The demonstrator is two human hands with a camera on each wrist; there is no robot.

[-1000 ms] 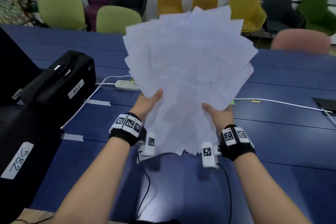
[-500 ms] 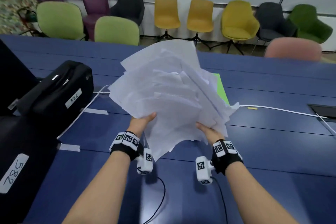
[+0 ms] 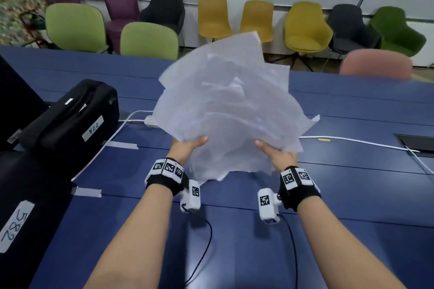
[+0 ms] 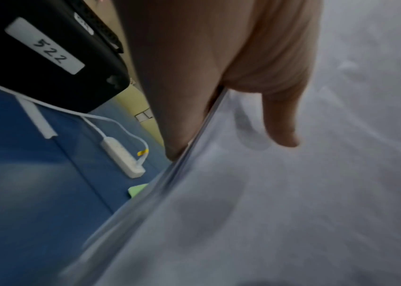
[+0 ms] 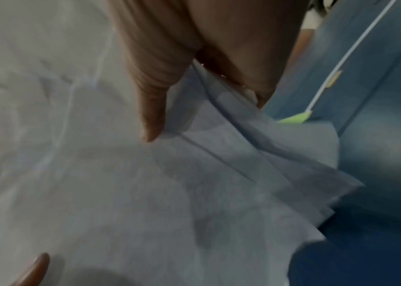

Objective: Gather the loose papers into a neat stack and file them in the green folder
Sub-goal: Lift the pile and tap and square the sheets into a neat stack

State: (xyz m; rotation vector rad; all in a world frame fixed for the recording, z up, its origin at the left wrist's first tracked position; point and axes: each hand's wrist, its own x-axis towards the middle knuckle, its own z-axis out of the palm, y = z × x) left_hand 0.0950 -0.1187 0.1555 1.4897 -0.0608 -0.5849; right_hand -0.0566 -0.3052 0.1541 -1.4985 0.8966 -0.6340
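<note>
The head view is evenly lit and quite bright, with soft shadows under the wrist cameras on the blue table [image 3: 352, 195] and a pale reflection of light near its lower edge; the straight lines bend toward the edges from the wide lens. The papers [image 3: 225, 110] are smeared by motion blur, especially at their top. Both wrist views are dimmer and grainy, the left hand [image 4: 218, 67] and the right hand [image 5: 194, 48] look soft and out of focus.
</note>
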